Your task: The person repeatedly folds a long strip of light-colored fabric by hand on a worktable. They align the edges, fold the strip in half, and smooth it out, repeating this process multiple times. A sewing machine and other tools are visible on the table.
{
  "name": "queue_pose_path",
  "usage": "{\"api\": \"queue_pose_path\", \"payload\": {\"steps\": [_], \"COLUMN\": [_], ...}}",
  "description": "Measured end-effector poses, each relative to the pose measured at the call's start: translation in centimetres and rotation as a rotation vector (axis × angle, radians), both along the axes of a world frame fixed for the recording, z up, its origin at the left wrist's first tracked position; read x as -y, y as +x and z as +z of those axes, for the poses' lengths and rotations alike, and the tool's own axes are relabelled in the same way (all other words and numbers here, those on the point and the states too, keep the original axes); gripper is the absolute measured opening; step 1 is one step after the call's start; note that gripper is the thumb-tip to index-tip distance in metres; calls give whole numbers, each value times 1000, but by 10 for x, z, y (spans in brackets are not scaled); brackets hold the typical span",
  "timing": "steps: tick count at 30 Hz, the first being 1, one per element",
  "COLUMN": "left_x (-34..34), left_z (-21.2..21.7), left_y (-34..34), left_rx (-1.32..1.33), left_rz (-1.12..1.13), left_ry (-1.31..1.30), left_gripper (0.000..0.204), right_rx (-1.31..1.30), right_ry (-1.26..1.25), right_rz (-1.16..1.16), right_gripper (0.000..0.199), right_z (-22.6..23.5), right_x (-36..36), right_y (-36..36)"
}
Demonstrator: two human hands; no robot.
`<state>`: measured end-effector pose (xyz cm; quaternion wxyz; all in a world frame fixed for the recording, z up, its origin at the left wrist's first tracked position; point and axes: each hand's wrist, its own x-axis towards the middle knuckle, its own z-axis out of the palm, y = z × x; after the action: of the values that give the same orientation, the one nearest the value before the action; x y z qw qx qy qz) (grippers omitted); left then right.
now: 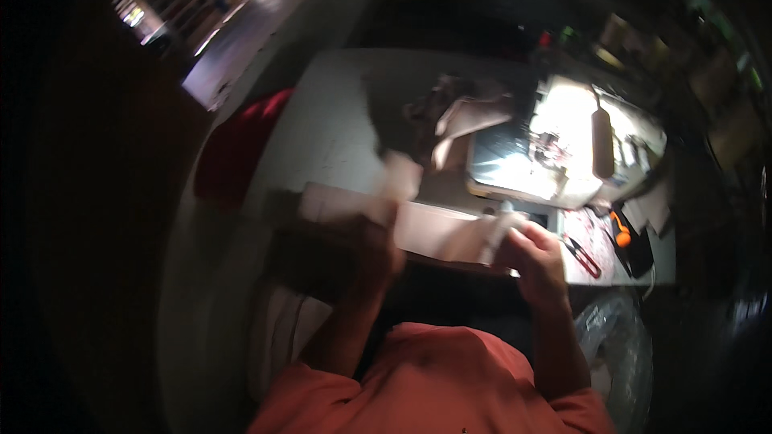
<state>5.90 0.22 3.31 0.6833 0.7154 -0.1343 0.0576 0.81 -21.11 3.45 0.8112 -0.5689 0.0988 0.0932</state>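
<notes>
1. The pale strip (pixel 438 231) is along the near edge of the white table (pixel 330 137), passing between the two hands.
2. The right hand (pixel 537 255) has its fingers closed on the strip's right end, in a pinch.
3. The left hand (pixel 378 243) is over the strip, but it is blurred; I cannot tell how open it is, or whether it grips.
4. If the left hand holds only loosely, the strip could twist or slip over the edge, I judge.
5. The red-handled snips (pixel 585 259) lie near the right hand; a careless sideways sweep could catch them.
</notes>
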Motion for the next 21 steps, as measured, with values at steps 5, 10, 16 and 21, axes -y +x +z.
{"api": "queue_pose_path", "payload": {"steps": [5,10,16,21], "left_x": [71,68,69,79], "left_z": [7,13,24,30], "left_y": [-33,-15,19,31], "left_rx": [471,265,-272,-137], "left_rz": [-276,-488,-680,-482], "left_ry": [910,560,325,260], "left_gripper": [75,74,29,13], "right_rx": [54,149,193,55], "right_ry": [211,17,43,45], "right_rz": [48,36,33,-13], "right_gripper": [26,19,18,13], "right_z": [4,6,13,7], "right_x": [8,10,8,14], "right_y": [-13,-21,-19,-15]}}
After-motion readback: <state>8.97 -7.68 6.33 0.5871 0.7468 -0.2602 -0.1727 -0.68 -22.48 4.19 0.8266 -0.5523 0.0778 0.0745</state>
